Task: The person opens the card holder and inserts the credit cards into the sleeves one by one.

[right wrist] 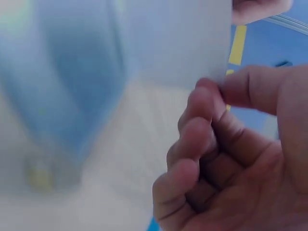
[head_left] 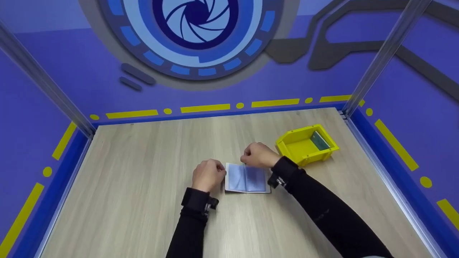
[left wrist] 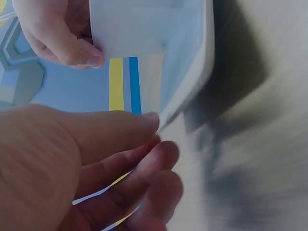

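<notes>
A small booklet with clear plastic sleeves (head_left: 236, 181) lies spread open on the wooden table, its pages looking pale blue. At its left edge is my left hand (head_left: 208, 175); in the left wrist view the thumb and a fingertip pinch the corner of the booklet's cover (left wrist: 204, 57). My right hand (head_left: 260, 154) is over the booklet's far edge. The right wrist view shows its thumb and index finger pinching the corner of a raised translucent page (right wrist: 178, 43), with the other fingers curled. Part of the booklet's far edge is hidden behind the right hand.
A yellow plastic bin (head_left: 297, 147) stands to the right of the booklet, near the right forearm. Inside leans a flat dark green item (head_left: 320, 140). Blue patterned panels (head_left: 229, 95) wall the table (head_left: 143, 200) at the back and sides.
</notes>
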The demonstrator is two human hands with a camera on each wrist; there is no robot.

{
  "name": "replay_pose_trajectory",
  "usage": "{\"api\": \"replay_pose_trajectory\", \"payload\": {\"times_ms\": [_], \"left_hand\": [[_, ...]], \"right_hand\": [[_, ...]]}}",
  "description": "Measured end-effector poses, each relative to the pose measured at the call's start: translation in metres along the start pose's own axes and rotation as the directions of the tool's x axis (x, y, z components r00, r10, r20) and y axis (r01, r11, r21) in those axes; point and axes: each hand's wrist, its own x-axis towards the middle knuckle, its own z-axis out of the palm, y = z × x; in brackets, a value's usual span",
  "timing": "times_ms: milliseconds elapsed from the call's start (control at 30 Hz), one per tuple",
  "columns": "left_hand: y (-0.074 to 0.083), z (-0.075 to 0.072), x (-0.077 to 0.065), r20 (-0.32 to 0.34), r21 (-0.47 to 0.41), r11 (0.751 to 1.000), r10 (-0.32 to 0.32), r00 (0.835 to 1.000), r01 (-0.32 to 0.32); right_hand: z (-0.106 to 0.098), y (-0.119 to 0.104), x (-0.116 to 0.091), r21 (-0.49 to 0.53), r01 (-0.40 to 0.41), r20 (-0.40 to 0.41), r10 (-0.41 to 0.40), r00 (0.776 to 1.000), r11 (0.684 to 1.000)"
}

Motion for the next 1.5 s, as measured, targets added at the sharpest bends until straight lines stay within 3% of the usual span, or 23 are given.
{"api": "replay_pose_trajectory", "payload": {"times_ms": [200, 333, 533, 833, 1033, 1333, 1500], "left_hand": [[0.000, -0.002, 0.000, 0.028, -0.021, 1.000, -0.014, 1.000, 0.014], [0.001, -0.011, -0.001, 0.050, -0.043, 0.998, -0.032, 0.998, 0.034], [-0.001, -0.022, -0.002, 0.106, -0.068, 0.997, -0.030, 0.994, 0.037], [-0.003, -0.011, -0.001, 0.147, -0.043, 0.999, 0.015, 0.989, -0.008], [-0.006, -0.006, -0.002, 0.135, 0.008, 1.000, -0.030, 0.990, 0.029], [-0.008, 0.006, -0.001, 0.168, 0.067, 0.995, -0.084, 0.982, 0.074], [-0.005, 0.006, 0.000, 0.165, 0.068, 0.995, -0.080, 0.983, 0.069]], "right_hand": [[0.014, -0.006, 0.010, 0.053, -0.010, -0.031, 0.011, 0.999, 0.999], [0.023, -0.009, 0.015, 0.083, -0.023, -0.031, 0.026, 0.999, 0.996], [0.036, -0.011, 0.021, 0.064, -0.010, -0.023, 0.012, 1.000, 0.998], [0.037, -0.006, 0.009, -0.056, 0.145, -0.020, -0.146, 0.989, 0.988], [0.043, -0.004, 0.002, -0.156, 0.223, -0.001, -0.225, 0.974, 0.962], [0.057, -0.003, -0.003, -0.236, 0.299, -0.101, -0.330, 0.939, 0.925], [0.040, -0.007, -0.019, -0.262, 0.285, -0.156, -0.332, 0.930, 0.922]]}}
